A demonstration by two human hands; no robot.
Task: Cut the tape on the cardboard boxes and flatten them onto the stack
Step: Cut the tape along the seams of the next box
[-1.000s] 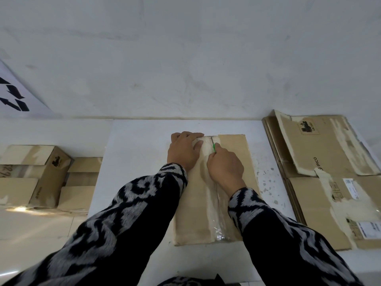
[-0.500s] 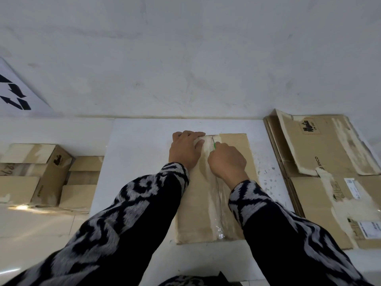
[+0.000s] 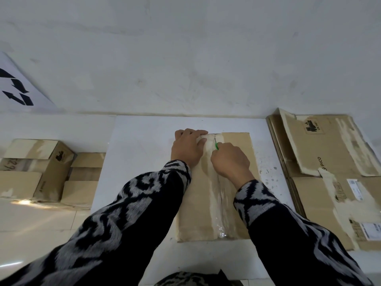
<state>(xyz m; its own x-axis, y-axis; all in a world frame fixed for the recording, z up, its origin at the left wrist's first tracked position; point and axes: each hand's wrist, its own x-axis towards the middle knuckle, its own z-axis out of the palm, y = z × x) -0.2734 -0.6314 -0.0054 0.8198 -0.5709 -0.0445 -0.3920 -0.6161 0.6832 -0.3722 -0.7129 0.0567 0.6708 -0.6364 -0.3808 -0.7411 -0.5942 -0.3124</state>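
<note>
The right hand (image 3: 229,161) gripped a green-handled cutter (image 3: 216,145) at the far end of the clear tape seam (image 3: 219,193) on the brown cardboard box (image 3: 237,145); the left hand (image 3: 188,148) pressed flat beside it. Rightward lay a stack of flattened brown cartons (image 3: 329,162); leftward, taped brown boxes (image 3: 39,168) waited uncut.

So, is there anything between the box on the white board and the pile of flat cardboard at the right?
Nothing visible. Only bare white board lies between the box and the pile. The left hand presses on the box, and the right hand holds a green cutter at its tape.
</note>
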